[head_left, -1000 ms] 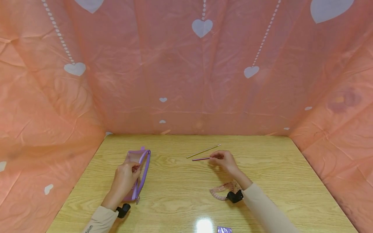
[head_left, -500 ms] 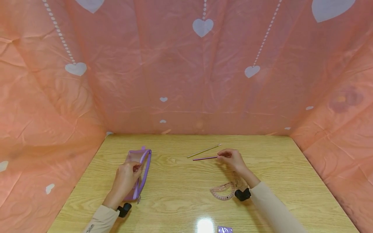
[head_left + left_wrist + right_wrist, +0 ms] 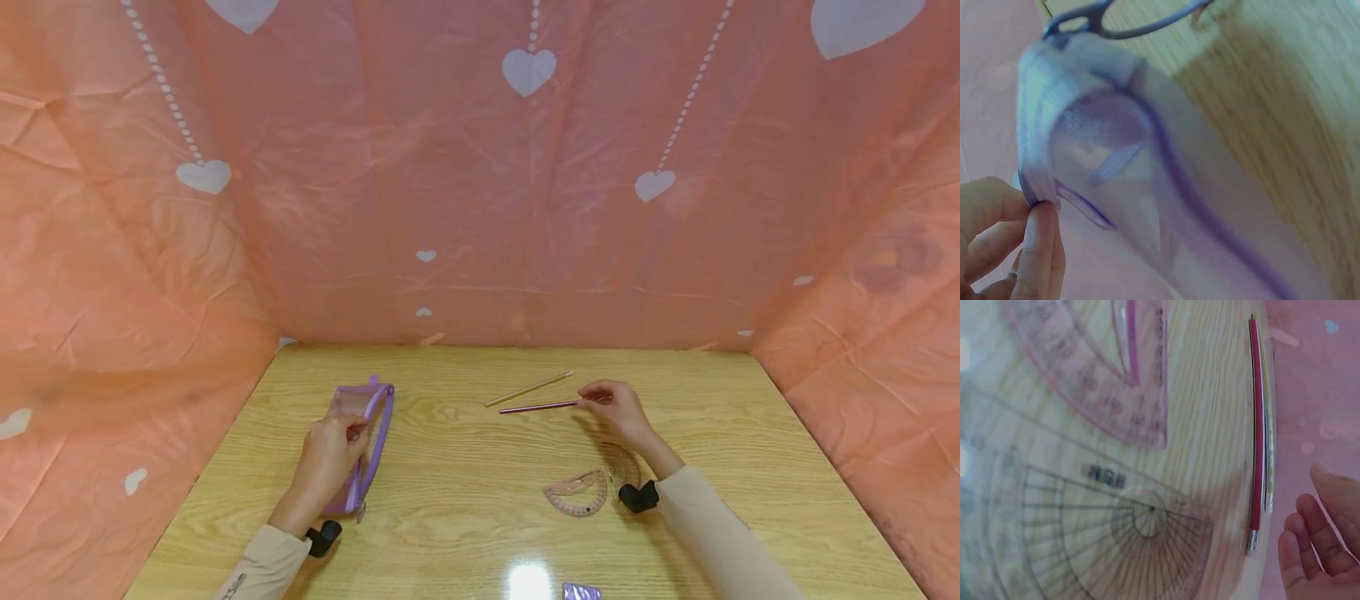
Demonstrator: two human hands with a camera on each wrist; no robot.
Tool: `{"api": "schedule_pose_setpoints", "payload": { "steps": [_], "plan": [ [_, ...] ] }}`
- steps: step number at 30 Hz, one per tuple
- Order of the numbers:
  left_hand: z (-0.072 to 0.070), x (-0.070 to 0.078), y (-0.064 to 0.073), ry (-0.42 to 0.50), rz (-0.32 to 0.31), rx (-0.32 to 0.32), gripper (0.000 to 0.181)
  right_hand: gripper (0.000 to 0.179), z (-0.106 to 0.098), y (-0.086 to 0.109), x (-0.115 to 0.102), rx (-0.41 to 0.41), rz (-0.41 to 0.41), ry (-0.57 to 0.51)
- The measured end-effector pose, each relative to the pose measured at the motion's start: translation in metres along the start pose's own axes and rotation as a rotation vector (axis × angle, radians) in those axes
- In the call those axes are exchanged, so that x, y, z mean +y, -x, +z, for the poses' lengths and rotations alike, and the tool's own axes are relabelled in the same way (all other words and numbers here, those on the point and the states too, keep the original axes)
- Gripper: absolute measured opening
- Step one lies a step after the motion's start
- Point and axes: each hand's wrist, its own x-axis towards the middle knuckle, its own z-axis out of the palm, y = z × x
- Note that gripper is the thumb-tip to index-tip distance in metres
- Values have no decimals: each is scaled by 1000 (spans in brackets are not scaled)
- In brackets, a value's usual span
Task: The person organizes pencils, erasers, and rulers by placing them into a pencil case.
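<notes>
My left hand point(image 3: 326, 454) pinches the upper edge of a see-through purple pencil case point(image 3: 382, 433) at the left of the table. The left wrist view shows the zipped mouth of the case point(image 3: 1175, 169) spread apart, with thumb and fingertips on its rim. A red pencil point(image 3: 536, 407) lies on the table beside a gold pencil point(image 3: 528, 389). My right hand point(image 3: 618, 408) is at the red pencil's right end. In the right wrist view its fingers point(image 3: 1304, 519) are loosely bent and stand apart from both pencils, holding nothing.
A pink protractor point(image 3: 561, 502) and a clear protractor point(image 3: 624, 463) with dark lines lie on the wooden table below my right hand and wrist. Near the front edge is a shiny purple item point(image 3: 581, 592), partly cut off. Pink cloth point(image 3: 480, 208) with white hearts encloses the table.
My right hand has moved right along the red pencil and come off it, uncovering more of its length. Both protractors show more now. The left hand keeps its pinch on the pencil case.
</notes>
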Motion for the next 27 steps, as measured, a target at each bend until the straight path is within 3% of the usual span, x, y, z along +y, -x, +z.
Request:
{"api": "schedule_pose_setpoints", "payload": {
  "steps": [8, 10, 18, 27],
  "plan": [
    [1, 1, -1, -2, 13, 13, 8, 21, -5, -5, 6, 26, 50, 10],
    [1, 1, -1, -1, 12, 11, 9, 22, -7, -4, 1, 17, 48, 8],
    [0, 3, -1, 8, 0, -5, 10, 23, -11, -7, 23, -5, 3, -49],
    [0, 2, 0, 11, -5, -7, 10, 18, -10, -8, 31, -7, -10, 15]
  ]
}}
